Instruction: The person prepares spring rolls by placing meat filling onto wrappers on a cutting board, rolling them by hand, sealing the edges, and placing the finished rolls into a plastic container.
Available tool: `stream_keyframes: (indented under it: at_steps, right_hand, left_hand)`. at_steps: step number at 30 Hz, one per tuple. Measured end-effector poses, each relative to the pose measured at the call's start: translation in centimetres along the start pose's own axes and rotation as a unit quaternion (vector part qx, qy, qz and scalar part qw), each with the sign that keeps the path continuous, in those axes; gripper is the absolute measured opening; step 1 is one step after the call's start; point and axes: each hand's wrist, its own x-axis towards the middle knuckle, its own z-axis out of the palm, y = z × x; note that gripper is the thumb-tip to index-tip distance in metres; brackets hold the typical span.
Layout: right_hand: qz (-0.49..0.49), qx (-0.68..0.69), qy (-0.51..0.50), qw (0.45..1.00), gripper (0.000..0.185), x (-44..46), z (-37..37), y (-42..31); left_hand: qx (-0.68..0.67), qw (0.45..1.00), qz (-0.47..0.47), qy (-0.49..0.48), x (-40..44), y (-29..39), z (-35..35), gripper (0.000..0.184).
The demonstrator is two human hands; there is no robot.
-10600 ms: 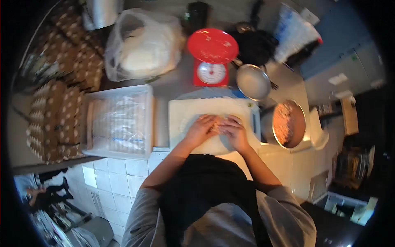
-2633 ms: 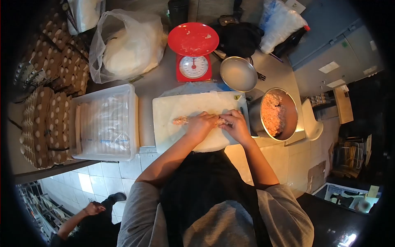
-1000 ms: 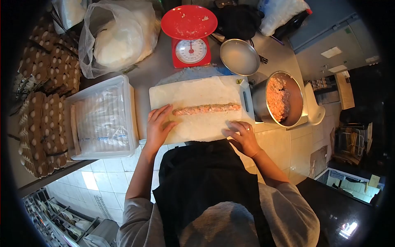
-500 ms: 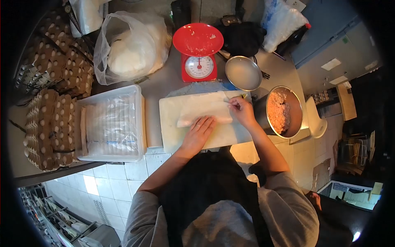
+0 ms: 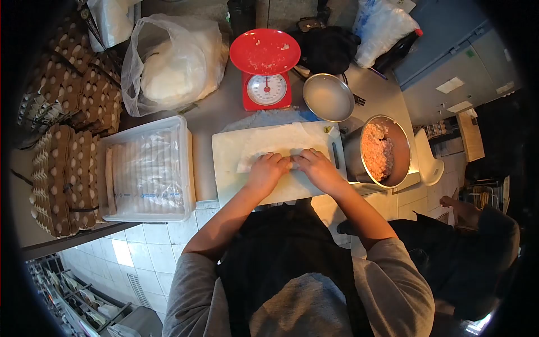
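A pale, thin wrapper sheet (image 5: 281, 136) lies spread on the white cutting board (image 5: 231, 188) in front of me. At its near edge, my left hand (image 5: 267, 173) and my right hand (image 5: 316, 169) are side by side, thumbs close together. The fingers of both curl over the folded edge and grip it. Whatever lies inside the fold is hidden under the fingers. Just right of the board stands a metal pot (image 5: 402, 147) with pinkish minced filling (image 5: 377, 154). Beyond the board's far right corner sits a metal bowl (image 5: 329, 99) of cloudy liquid.
A red scale (image 5: 266, 84) stands behind the board. To the left is a plastic tub (image 5: 188, 168) of long rolls under clear film, beside stacked egg trays (image 5: 62, 174). A plastic bag (image 5: 179, 67) holds white stuff. Another person (image 5: 471, 241) is at the lower right.
My right hand has come from the sheet's right edge down to its near edge, beside my left hand. Another person has come into view at the lower right.
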Motion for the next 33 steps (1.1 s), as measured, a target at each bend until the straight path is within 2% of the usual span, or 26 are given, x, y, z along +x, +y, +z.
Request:
stream_keyframes:
  at_steps: [7, 10, 12, 16, 21, 24, 26, 27, 28, 30, 33]
  right_hand:
    - [0.0, 0.007, -0.031, 1.0, 0.03, 0.0, -0.4, -0.3]
    - [0.015, 0.068, -0.033, 0.997, 0.036, 1.2, -0.9, -0.7]
    - [0.02, 0.132, -0.021, 0.991, 0.038, 2.3, -0.1, -1.4]
    - [0.01, 0.124, -0.011, 0.992, 0.034, 3.2, 2.5, -1.6]
    - [0.029, 0.069, -0.052, 0.996, 0.028, 2.9, 2.4, -2.3]
    - [-0.009, 0.08, -0.019, 0.997, 0.026, 2.7, 2.4, -2.8]
    - [-0.011, 0.091, -0.034, 0.995, 0.027, 3.0, 1.4, -3.4]
    - [-0.009, 0.074, -0.075, 0.994, 0.027, 3.4, 1.6, -2.8]
    - [-0.016, 0.098, -0.081, 0.992, 0.036, 3.6, 1.6, -2.3]
    - [0.037, 0.19, -0.087, 0.977, 0.038, 3.9, 3.1, -1.8]
    - [0.058, 0.255, -0.08, 0.962, 0.037, 5.3, 4.1, -4.0]
  left_hand:
    - [-0.015, 1.0, -0.007, -0.009, -0.4, 0.3, -0.1, 0.036]
    - [-0.086, 0.995, -0.006, 0.05, -0.6, -0.6, -0.8, 0.037]
    - [-0.073, 0.997, -0.03, 0.01, -1.3, -2.1, -2.1, 0.037]
    - [-0.079, 0.994, -0.062, -0.048, -1.7, -3.3, -3.7, 0.033]
    - [-0.115, 0.993, -0.032, -0.007, -2.6, -3.5, -2.6, 0.03]
    - [-0.104, 0.994, -0.025, 0.019, -4.0, -3.9, -0.6, 0.03]
    - [-0.108, 0.99, 0.029, 0.086, -4.3, -4.1, 0.6, 0.028]
    - [-0.098, 0.992, 0.021, 0.075, -4.2, -3.9, 0.2, 0.032]
    - [-0.118, 0.993, 0.006, 0.021, -3.9, -4.3, -0.1, 0.035]
    - [-0.179, 0.981, -0.07, -0.011, -2.8, -3.8, -1.4, 0.03]
    - [-0.215, 0.962, -0.166, 0.002, -1.3, -5.3, -1.4, 0.025]
